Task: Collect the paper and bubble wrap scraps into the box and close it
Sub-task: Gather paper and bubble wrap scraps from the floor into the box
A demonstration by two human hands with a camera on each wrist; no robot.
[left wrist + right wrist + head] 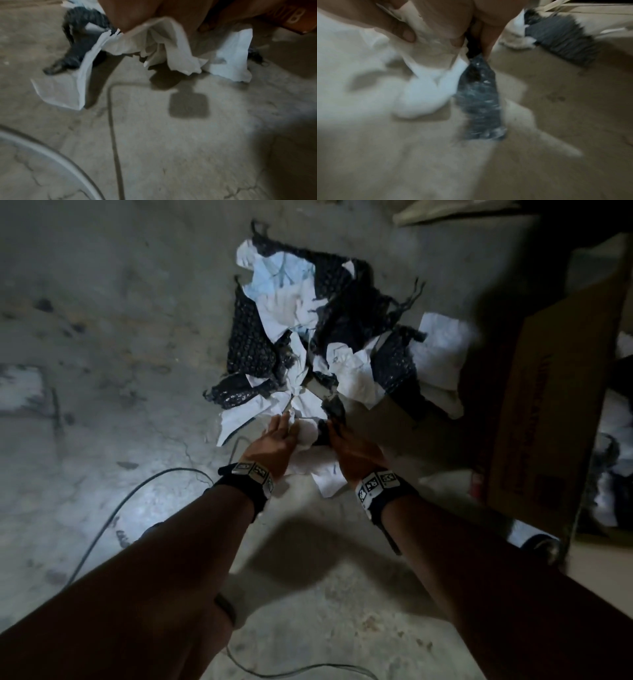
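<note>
A heap of white paper scraps (352, 371) and black bubble wrap pieces (253, 350) lies on the concrete floor ahead of me. My left hand (281, 436) grips crumpled white paper (154, 44) at the heap's near edge, lifted off the floor. My right hand (346, 440) holds a strip of black bubble wrap (479, 100) together with white paper (426, 94). The cardboard box (548, 412) stands open at the right, with scraps inside (609, 474).
A cable (113, 508) curves over the floor at the lower left, and another cable (114, 135) runs under my left hand. More paper (442, 350) and bubble wrap lie beside the box. The floor (102, 320) is rough grey concrete.
</note>
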